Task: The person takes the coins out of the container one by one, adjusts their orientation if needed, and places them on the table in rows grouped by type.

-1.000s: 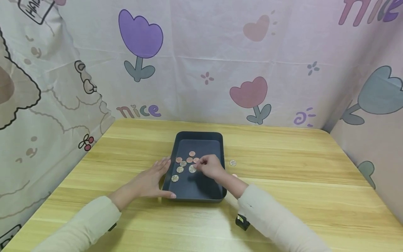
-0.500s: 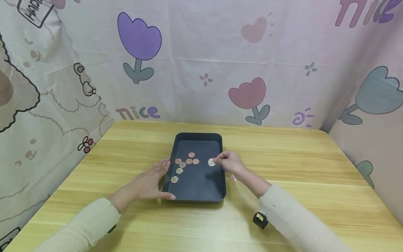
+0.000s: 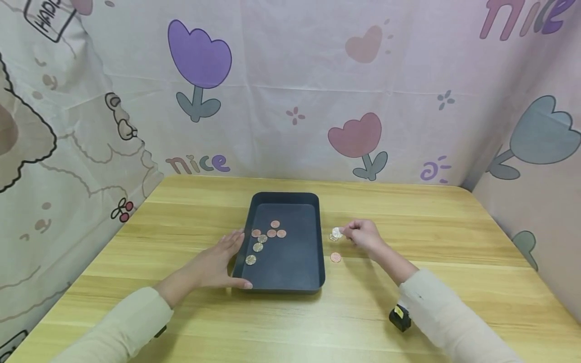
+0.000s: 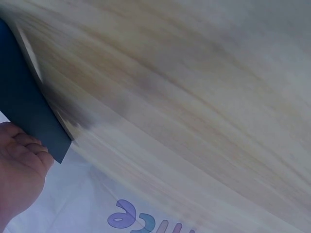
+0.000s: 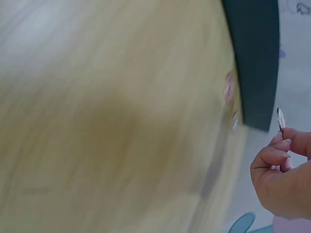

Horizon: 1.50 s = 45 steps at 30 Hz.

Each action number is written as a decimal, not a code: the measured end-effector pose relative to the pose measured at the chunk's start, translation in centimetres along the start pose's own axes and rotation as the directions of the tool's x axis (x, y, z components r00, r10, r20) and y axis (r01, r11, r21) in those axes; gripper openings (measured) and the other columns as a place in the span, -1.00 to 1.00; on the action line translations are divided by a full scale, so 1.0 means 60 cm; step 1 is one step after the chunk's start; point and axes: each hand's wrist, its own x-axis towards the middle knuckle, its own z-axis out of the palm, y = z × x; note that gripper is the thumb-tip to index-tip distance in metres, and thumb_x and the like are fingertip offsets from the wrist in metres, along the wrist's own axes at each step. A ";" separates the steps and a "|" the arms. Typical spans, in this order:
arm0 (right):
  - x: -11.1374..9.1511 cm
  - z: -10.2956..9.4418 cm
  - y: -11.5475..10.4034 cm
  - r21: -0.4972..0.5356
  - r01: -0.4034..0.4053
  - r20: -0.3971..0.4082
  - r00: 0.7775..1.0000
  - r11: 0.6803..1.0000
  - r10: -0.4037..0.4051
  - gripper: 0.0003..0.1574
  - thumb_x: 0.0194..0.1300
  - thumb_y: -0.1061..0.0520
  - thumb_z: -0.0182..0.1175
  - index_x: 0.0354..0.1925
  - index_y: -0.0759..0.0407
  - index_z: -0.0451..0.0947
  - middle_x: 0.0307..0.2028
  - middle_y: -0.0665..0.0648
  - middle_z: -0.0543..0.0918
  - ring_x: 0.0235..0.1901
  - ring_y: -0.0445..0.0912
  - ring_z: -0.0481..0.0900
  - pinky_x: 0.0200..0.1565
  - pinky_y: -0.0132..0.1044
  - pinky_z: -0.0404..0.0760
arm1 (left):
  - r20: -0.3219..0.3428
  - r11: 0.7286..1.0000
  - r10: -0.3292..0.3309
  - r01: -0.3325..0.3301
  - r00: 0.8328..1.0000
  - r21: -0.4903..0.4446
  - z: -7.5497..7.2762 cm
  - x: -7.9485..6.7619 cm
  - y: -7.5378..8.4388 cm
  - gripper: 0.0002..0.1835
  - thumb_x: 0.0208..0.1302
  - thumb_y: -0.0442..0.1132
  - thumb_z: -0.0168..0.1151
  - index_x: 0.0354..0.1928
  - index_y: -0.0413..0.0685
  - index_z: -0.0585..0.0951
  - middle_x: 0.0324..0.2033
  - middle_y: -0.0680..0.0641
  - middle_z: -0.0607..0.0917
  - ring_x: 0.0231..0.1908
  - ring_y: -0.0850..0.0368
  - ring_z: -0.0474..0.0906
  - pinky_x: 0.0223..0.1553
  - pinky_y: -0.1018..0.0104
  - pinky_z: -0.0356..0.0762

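Observation:
My right hand (image 3: 364, 236) pinches a silver coin (image 3: 337, 232) between thumb and fingertips, to the right of the dark tray (image 3: 290, 287). In the head view that coin overlaps another coin (image 3: 333, 238) on the table. The right wrist view shows the pinched coin (image 5: 281, 119) edge-on above the fingertips. A copper coin (image 3: 335, 257) lies on the table nearer the front. My left hand (image 3: 213, 264) rests along the tray's left wall, fingers extended and thumb at the front left corner. Several copper coins (image 3: 271, 233) and gold-toned coins (image 3: 257, 247) lie in the tray's left half.
The wooden table (image 3: 431, 242) runs back to a patterned cloth (image 3: 281, 60), which also hangs at both sides. A small black device (image 3: 400, 318) is worn below the right sleeve.
My right hand has carried the silver coin from the tray's middle, over its right wall, to beside the tray. My left hand has stayed at the tray.

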 end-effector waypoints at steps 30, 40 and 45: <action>0.032 -0.014 0.048 -0.345 -0.019 -0.164 0.986 0.939 -0.040 -0.66 0.15 0.29 0.15 -0.72 0.21 0.36 -0.21 0.37 0.69 -0.11 0.19 0.61 -0.21 -0.21 0.56 | -0.010 1.000 0.004 -0.004 1.000 -0.008 0.000 0.000 -0.003 0.28 -0.21 0.46 0.24 0.37 -0.36 0.09 0.42 -0.27 0.05 0.40 -0.24 -0.03 0.33 -0.10 0.15; 0.022 -0.006 0.018 -0.189 0.077 -0.155 0.982 0.979 -0.107 -0.81 0.25 0.18 0.15 -0.37 0.34 0.49 -0.47 0.07 0.50 -0.48 -0.19 0.35 -0.47 -0.45 0.38 | -0.002 1.000 0.007 -0.007 1.000 0.012 0.001 0.001 -0.003 0.28 -0.19 0.48 0.21 0.37 -0.38 0.08 0.41 -0.29 0.06 0.39 -0.25 -0.01 0.32 -0.10 0.17; 0.010 0.012 -0.005 -0.096 0.181 -0.144 0.971 0.979 -0.193 -0.80 0.22 0.20 0.19 -0.39 0.37 0.50 -0.59 -0.02 0.44 -0.55 -0.21 0.34 -0.54 -0.48 0.36 | -0.005 1.000 0.016 -0.016 1.000 0.014 0.001 0.002 -0.003 0.28 -0.18 0.48 0.22 0.36 -0.40 0.10 0.40 -0.30 0.07 0.40 -0.25 -0.01 0.34 -0.09 0.15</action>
